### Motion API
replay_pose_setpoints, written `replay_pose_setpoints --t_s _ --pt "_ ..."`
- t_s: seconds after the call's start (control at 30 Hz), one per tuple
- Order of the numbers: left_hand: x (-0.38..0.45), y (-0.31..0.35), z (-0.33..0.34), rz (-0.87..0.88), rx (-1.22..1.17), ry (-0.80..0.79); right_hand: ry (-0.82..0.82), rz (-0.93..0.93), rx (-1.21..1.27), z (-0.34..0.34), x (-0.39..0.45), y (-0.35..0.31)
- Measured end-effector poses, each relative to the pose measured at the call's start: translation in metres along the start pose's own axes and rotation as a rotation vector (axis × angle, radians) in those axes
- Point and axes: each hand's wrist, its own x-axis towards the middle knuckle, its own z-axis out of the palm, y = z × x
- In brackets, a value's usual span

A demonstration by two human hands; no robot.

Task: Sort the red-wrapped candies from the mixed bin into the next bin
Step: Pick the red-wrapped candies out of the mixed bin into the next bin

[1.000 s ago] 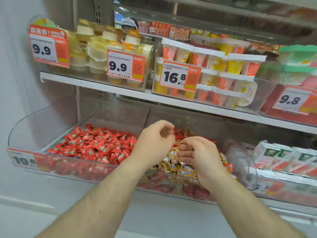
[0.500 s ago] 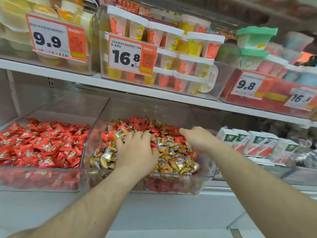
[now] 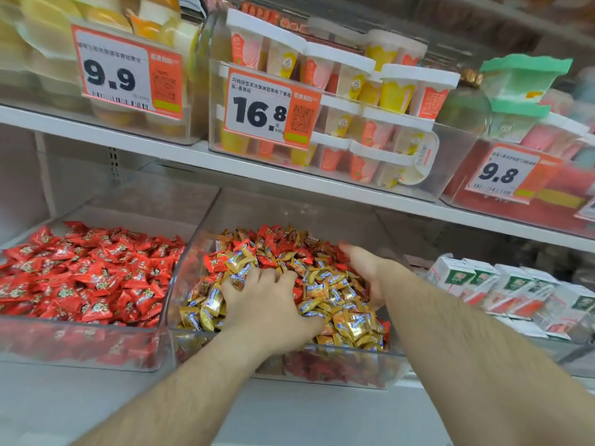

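Store shelving fills the frame; upper shelf [image 3: 289, 181] runs left to right across the upper half, carrying clear tubs of jelly cups and price tags 9.9, 16.8, 9.8.

Lower left of frame: next bin [image 3: 80, 346], clear plastic, already loaded with only red wrappers. This is the drop target.

Lower centre: mixed bin [image 3: 338, 371], clear, just beside the next bin, walls touching or near touching. Gold-wrapped candies [image 3: 347, 320] dominate the front and top layer; red-wrapped candies [image 3: 273, 243] show mostly toward the back of the pile, along its left edge, and under the gold layer through the front wall.

Lower right: small white cartons [image 3: 483, 284], not relevant.

Left hand [image 3: 273, 304] lies palm down in the front-centre of the mixed pile, fingers spread and pushed in among wrappers. Whether it grips any candy: cannot tell, fingertips are buried.

Right hand [image 3: 363, 268] reaches along the right side of the same pile, edge-on, fingers blurred and partly hidden. Grip state: cannot tell.

Step in hand, as judged: raking through the mix to expose reds. To do it well:
- sweep gold aside toward the front right, don't spill over the low front wall
- pick reds from the back and left edge first, since they are exposed there
- pinch a few at a time, check no gold rides along
- carry left over the divider, release low into the next bin.
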Motion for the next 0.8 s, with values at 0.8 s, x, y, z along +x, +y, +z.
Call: replay_pose_setpoints --t_s 0.8 --pt "0.008 -0.033 -0.048 -0.134 -0.02 -0.053 -0.229 -0.359 -0.175 0.041 -0.103 -0.011"
